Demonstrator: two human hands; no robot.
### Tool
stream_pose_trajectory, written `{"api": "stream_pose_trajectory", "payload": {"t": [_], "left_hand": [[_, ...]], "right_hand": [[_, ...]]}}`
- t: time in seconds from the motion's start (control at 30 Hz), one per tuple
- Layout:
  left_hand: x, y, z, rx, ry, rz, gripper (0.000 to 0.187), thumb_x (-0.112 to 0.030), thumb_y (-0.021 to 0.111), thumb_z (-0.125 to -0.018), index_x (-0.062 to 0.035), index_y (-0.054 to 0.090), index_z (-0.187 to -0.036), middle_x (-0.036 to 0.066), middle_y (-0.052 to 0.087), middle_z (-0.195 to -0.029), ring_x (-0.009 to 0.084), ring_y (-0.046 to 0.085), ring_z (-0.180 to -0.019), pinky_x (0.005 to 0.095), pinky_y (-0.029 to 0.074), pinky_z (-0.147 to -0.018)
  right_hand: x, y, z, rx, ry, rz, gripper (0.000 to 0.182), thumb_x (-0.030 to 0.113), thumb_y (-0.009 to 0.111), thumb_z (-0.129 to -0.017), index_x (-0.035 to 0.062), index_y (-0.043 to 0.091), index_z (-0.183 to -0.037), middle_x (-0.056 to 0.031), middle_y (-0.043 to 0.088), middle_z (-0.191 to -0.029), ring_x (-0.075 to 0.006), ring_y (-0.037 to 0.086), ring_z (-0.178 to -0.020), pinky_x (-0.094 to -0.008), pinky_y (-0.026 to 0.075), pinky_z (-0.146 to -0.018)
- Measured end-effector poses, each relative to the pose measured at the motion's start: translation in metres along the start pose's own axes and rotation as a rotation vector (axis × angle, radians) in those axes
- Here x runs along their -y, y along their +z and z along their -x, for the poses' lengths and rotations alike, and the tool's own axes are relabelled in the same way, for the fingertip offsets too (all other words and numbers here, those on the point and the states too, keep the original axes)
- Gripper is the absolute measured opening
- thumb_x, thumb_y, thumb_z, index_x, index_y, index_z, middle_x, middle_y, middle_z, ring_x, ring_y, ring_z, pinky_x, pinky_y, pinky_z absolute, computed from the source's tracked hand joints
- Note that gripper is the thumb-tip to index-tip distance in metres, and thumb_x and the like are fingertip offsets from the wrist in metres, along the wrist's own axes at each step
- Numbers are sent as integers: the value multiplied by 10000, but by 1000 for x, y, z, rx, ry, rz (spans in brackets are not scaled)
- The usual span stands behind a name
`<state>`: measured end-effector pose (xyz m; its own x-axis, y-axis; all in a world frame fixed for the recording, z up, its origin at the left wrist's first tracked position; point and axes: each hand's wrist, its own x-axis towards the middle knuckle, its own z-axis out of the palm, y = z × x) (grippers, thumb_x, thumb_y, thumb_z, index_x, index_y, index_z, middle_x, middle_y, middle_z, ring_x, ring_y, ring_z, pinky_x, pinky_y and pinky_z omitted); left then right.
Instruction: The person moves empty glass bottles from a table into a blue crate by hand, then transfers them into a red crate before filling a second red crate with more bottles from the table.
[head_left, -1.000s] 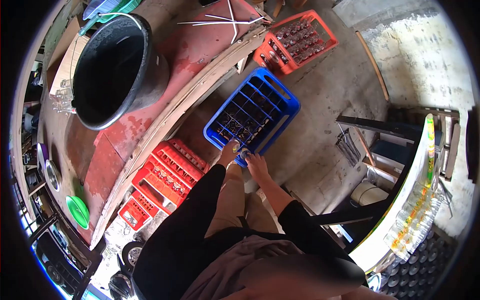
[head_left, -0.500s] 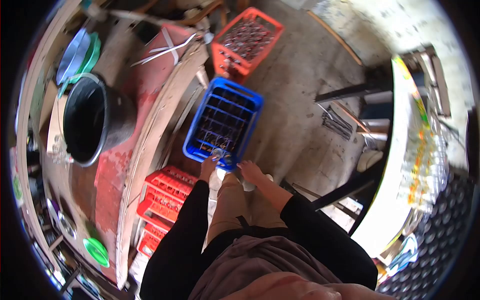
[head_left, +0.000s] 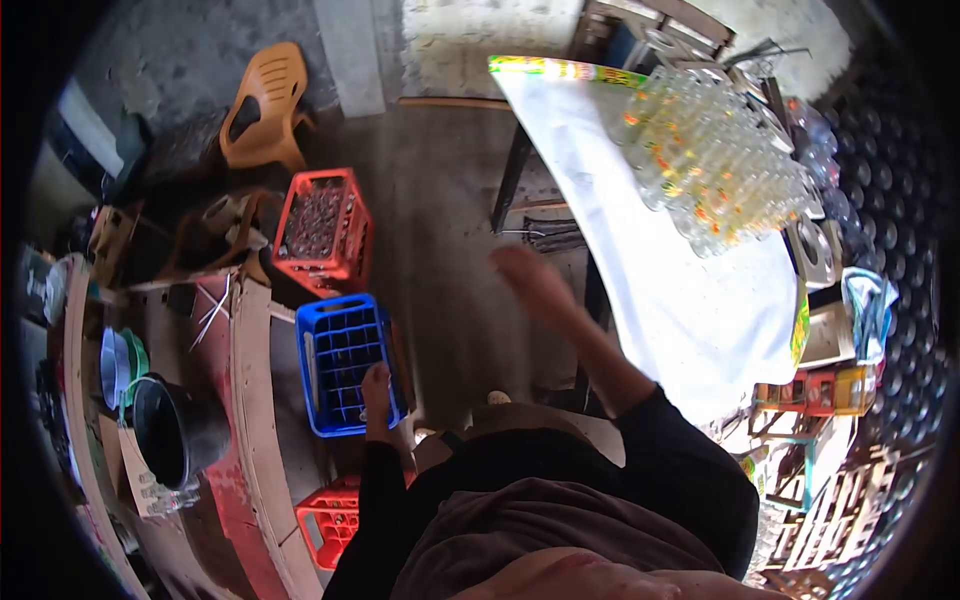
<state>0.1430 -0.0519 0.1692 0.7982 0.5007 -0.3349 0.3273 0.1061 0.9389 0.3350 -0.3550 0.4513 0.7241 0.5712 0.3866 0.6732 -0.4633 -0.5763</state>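
Note:
My left hand (head_left: 376, 393) hangs over the right side of a blue divided crate (head_left: 322, 426); its fingers are too small and dim to make out. Dark compartments show inside that crate. My right hand (head_left: 525, 278) is smeared by motion, stretched forward over the floor just left of the white-covered table (head_left: 650, 320). On that table, to the right of this hand, many clear glass bottles (head_left: 700, 165) with orange and yellow markings are packed close together.
Behind the blue crate stands a red crate (head_left: 358, 235) full of bottles. Another red crate (head_left: 318, 525) sits beside my left arm. A worn reddish bench (head_left: 262, 420) on the left holds a black bucket (head_left: 190, 430). An orange plastic chair (head_left: 270, 100) stands at the back.
My view has turned to the right, bringing the bottle table forward. My right hand has left the near end of the blue crate and swung toward the table; my left hand stays by the crate.

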Motion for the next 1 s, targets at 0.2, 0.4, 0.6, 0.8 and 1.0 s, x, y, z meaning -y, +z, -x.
{"api": "stream_pose_trajectory", "payload": {"t": [0.2,0.4,0.6,0.8,1.0], "left_hand": [[-125,146,-4,210,371,-233,302,-197,577,-868,10,568,-1089,100,629,-1010,155,598,-926,245,454,-815],[-199,233,35,575,543,-124,281,-152,567,-874,7,561,-1106,121,628,-1037,172,600,-963,267,463,-831],[-225,252,57,697,560,-207,267,-116,553,-878,16,547,-1111,135,624,-1039,172,595,-988,277,466,-844],[-223,246,62,677,567,-198,255,-92,547,-876,21,545,-1105,131,625,-1034,175,598,-986,273,467,-843],[-207,238,75,665,544,-229,260,-82,549,-871,26,542,-1108,122,630,-1026,169,607,-961,265,468,-834]], "right_hand": [[-51,-204,2,-674,35,433,270,3,595,-751,47,586,-1018,-154,551,-1003,-337,548,-927,-384,449,-806],[-114,-327,49,-899,415,1062,307,175,620,-779,76,588,-1068,-132,536,-1058,-321,480,-994,-394,424,-820],[-154,-345,64,-733,389,1089,501,428,622,-779,140,538,-1181,-136,543,-1046,-320,507,-957,-397,451,-771],[-159,-351,50,-450,321,1008,533,503,565,-795,158,489,-1195,-130,597,-1029,-322,567,-953,-418,498,-710],[-157,-355,40,-356,327,1007,545,598,513,-784,145,531,-1088,-164,624,-664,-368,623,-681,-437,487,-584]]}}
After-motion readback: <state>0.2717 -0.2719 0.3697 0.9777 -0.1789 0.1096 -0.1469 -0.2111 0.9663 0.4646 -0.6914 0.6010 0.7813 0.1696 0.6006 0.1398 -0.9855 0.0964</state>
